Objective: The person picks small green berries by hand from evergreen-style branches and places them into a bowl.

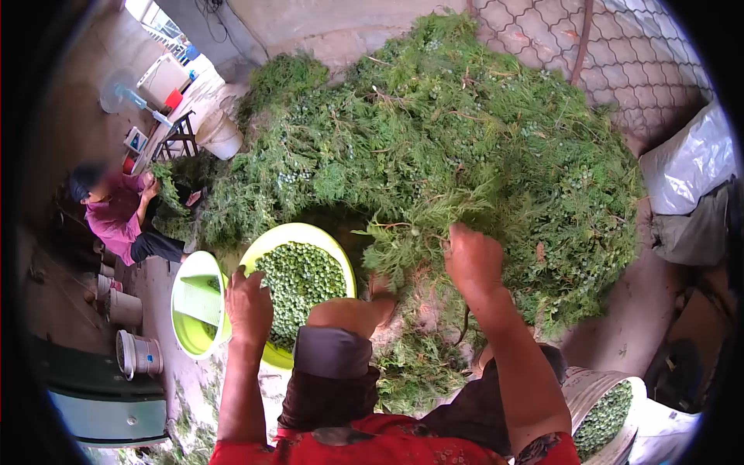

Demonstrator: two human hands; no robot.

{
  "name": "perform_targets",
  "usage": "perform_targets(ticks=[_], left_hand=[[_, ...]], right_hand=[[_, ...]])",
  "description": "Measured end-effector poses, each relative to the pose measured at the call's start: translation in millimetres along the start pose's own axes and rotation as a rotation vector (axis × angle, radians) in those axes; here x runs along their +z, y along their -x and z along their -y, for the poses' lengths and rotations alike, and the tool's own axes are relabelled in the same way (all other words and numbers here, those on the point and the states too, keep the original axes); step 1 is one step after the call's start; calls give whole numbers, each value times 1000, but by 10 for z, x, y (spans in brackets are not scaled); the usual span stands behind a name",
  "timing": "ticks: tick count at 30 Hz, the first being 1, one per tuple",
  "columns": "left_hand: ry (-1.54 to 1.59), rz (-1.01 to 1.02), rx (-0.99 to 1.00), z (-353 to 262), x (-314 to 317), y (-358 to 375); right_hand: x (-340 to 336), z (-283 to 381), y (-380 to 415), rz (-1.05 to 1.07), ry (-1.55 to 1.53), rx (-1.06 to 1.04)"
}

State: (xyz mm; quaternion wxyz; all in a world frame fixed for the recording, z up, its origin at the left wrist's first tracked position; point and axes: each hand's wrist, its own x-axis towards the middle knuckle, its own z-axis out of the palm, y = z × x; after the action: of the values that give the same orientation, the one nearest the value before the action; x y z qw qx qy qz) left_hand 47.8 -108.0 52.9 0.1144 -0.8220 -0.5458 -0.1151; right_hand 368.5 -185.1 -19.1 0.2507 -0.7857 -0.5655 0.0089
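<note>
My right hand [474, 260] is closed on a leafy evergreen branch [422, 221], which points left in front of the big heap. Beside the rim of a lime-green basin [350, 260] is my left hand [249, 306], fingers bent and their tips apart, with nothing visible in them. Round green berries [302, 283] fill much of that basin. A smaller lime-green basin [184, 341] stands to its left, with a pale green slotted board [197, 300] lying across it. My left hand partly covers the edges between the two basins.
A large heap of cut evergreen branches [480, 132] spreads ahead. Another person [116, 213] sits at left, holding a sprig. A white bucket [219, 136] and fan [120, 91] stand beyond. Near my right side is a tub of berries [608, 418]; white sacks [690, 159] lie farther right.
</note>
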Motion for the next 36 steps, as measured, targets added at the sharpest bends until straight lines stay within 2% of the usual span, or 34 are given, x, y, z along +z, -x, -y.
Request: perform_targets(ticks=[3, 4, 6, 7, 9, 10, 12, 15, 19, 22, 24, 25, 27, 29, 30, 31, 33, 34, 35, 36], left_hand=[[723, 133, -120, -333, -91, -68], [849, 138, -19, -523, -120, -74], [911, 156, 50, -901, -195, -75], [901, 105, 145, -1000, -108, -81], [718, 37, 216, -1194, -61, -128], [717, 40, 217, -1255, -44, -152], [463, 46, 260, -1333, -23, -199], [397, 40, 261, -1354, 92, -218], [390, 30, 247, -1353, 160, -220], [561, -90, 257, -1291, 206, -240], [1641, 403, -316, -1184, 143, -289], [2001, 402, -434, -1163, 31, -324], [2636, 430, -296, -909, 17, -370], [2667, 504, -375, -815, -187, -420], [2584, 591, -356, -767, -197, -433], [2582, 583, -354, -784, -211, -442], [2205, 690, -551, -884, -243, -456], [2167, 738, -517, -887, -121, -445], [1868, 644, -529, -969, -101, -407], [1639, 477, -296, -1043, 46, -362]], right_hand=[[35, 76, 57, 38, 19, -28], [34, 94, 47, 52, 2, -30], [30, 122, 51, 71, -13, -33], [31, 130, 61, 73, -18, -46], [11, 151, 68, 76, -24, -56], [-14, 177, 69, 82, -19, -51], [-38, 192, 68, 85, -17, -41], [-60, 183, 52, 18, -4, -111], [-12, 168, 73, 23, -12, -106], [-17, 179, 69, 50, -5, -99], [-18, 200, 72, 58, 14, -90], [12, 213, 77, 45, -12, -114], [40, 196, 73, 23, -36, -131], [44, 174, 83, 13, 23, -148], [28, 181, 82, 12, 21, -152], [5, 193, 77, 11, 46, -159], [-6, 231, 68, 8, 68, -166], [-3, 247, 67, 11, 108, -169], [-1, 258, 73, 16, 149, -171], [0, 270, 82, 18, 151, -170]])
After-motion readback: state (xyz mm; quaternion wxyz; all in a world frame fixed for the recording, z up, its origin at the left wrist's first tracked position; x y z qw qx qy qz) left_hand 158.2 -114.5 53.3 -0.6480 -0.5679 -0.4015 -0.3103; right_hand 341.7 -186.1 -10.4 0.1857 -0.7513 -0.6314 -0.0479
